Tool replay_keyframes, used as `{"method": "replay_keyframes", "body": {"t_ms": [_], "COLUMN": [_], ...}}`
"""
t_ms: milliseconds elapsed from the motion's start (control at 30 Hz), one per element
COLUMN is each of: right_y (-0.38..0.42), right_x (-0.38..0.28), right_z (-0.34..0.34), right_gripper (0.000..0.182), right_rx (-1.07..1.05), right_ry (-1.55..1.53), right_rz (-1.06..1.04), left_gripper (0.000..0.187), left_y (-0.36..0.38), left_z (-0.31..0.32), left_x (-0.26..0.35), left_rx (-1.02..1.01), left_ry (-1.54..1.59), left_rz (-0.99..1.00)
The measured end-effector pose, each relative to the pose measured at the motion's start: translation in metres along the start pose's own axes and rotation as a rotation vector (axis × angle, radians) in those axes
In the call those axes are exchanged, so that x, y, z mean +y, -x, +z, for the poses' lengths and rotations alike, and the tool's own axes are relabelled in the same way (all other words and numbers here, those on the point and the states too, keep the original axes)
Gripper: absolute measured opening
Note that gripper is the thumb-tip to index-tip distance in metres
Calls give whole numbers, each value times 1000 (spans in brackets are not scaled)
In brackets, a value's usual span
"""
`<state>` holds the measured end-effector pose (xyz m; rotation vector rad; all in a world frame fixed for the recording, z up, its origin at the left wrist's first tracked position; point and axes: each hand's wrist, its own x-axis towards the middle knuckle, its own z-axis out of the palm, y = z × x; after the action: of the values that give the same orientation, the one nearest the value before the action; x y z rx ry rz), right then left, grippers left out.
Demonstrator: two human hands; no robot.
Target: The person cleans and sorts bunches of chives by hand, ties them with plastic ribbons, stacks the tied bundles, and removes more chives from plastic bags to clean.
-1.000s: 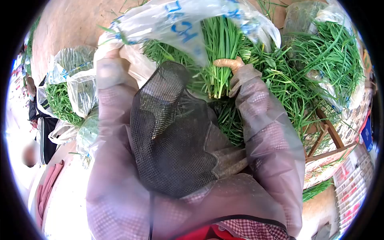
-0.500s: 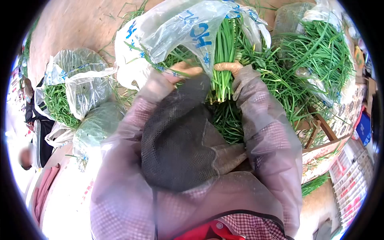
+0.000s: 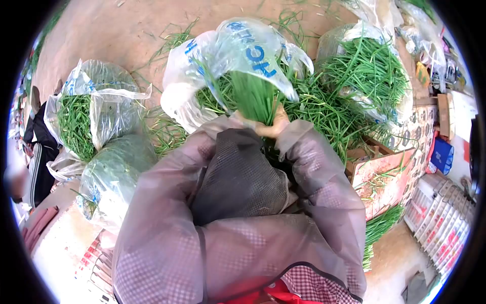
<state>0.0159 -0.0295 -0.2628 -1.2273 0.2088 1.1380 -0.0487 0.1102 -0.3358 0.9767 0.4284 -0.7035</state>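
Fingers (image 3: 279,121) clasp green stalks (image 3: 253,96) under a bag (image 3: 242,48), loose greens (image 3: 324,104) beside.

Both arms (image 3: 336,187) were bent inward, right hand (image 3: 279,123) curled closed, left hand (image 3: 244,120) kinda blurry just beside it tbh.

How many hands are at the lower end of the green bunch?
2: left hand at the left of the green bunch, right hand at its right. Both are partly hidden.

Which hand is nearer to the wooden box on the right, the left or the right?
Right. The right hand holds the bunch of greens, with the wooden box off to its right; the left hand is farther left.
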Motion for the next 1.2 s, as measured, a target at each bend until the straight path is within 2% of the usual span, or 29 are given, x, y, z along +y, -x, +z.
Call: {"method": "replay_keyframes", "body": {"t_ms": [33, 67, 100, 167, 233, 300, 333, 367, 433, 467, 500, 567, 600, 700, 733, 767, 833, 867, 900, 933, 967, 1000, 1033, 1100, 1133, 1167, 1200], "right_y": [5, 15, 13, -3, -15, 13, 19, 25, 48, 66, 82, 113, 128, 170, 185, 194, 206, 208, 213, 218, 221, 220, 217, 223, 223, 222, 220], "right_x": [-3, -5, -6, -5, 0, -27, -29, -23, -19, -22, -24, -29, -31, -53, -63, -65, -73, -73, -74, -76, -79, -82, -85, -96, -96, -93, -84], "right_z": [0, -10, -9, -5, -7, 7, -3, -10, -21, -23, -27, -37, -41, -36, -28, -27, -25, -27, -22, -13, -5, 4, 9, 20, 24, 28, 32], "right_gripper": [120, 122, 122, 118, 108, 90, 73, 57, 47, 42, 42, 39, 38, 37, 35, 35, 41, 41, 41, 41, 41, 41, 43, 44, 44, 43, 43], "right_rx": [-15, -81, -86, 168, 198, 170, 159, 136, 101, 124, 150, 212, 293, 236, 196, 199, 203, 173, 172, 152, 129, 155, 166, 134, 126, 124, 126], "right_ry": [38, 129, 145, 250, 204, 152, 239, 135, -1, -32, -30, -220, -179, -138, -114, -116, -70, -54, -55, -155, -250, -263, -254, -288, -295, -290, -288], "right_rz": [-49, -248, -260, -430, -485, -477, -400, -387, -406, -491, -516, -482, -529, -737, -792, -814, -810, -911, -922, -842, -763, -795, -860, -881, -886, -867, -842], "left_gripper": [64, 63, 63, 62, 60, 59, 58, 57, 56, 55, 54, 53, 53, 80, 93, 93, 99, 99, 91, 84, 71, 61, 61, 53, 50, 50, 49], "left_y": [-4, -6, -7, -2, 19, 42, 55, 66, 85, 94, 102, 112, 115, 119, 127, 125, 112, 103, 91, 80, 96, 111, 132, 161, 169, 171, 170], "left_z": [-1, -2, -2, 2, 8, 12, 10, 9, 10, 15, 20, 35, 45, 85, 104, 109, 109, 112, 117, 124, 145, 166, 194, 239, 247, 247, 241], "left_x": [-12, -23, -30, -37, -22, -1, 11, 26, 59, 78, 98, 133, 147, 172, 175, 179, 187, 185, 174, 162, 161, 160, 166, 175, 180, 182, 181], "left_rx": [-22, -40, -53, -84, -94, -113, -124, -142, -189, -220, -247, -291, -304, -231, -151, -158, -147, -149, -260, -369, -435, -502, -504, -405, -344, -335, -362], "left_ry": [-13, -21, -29, -14, 12, 17, -2, -34, -156, -251, -364, -650, -789, -1096, -820, -837, -423, -440, -270, -98, -108, -113, -124, 77, 154, 145, 198], "left_rz": [72, 141, 205, 271, 257, 235, 227, 224, 221, 220, 227, 208, 194, 205, 282, 294, 310, 327, 334, 335, 412, 489, 498, 382, 269, 267, 178]}}
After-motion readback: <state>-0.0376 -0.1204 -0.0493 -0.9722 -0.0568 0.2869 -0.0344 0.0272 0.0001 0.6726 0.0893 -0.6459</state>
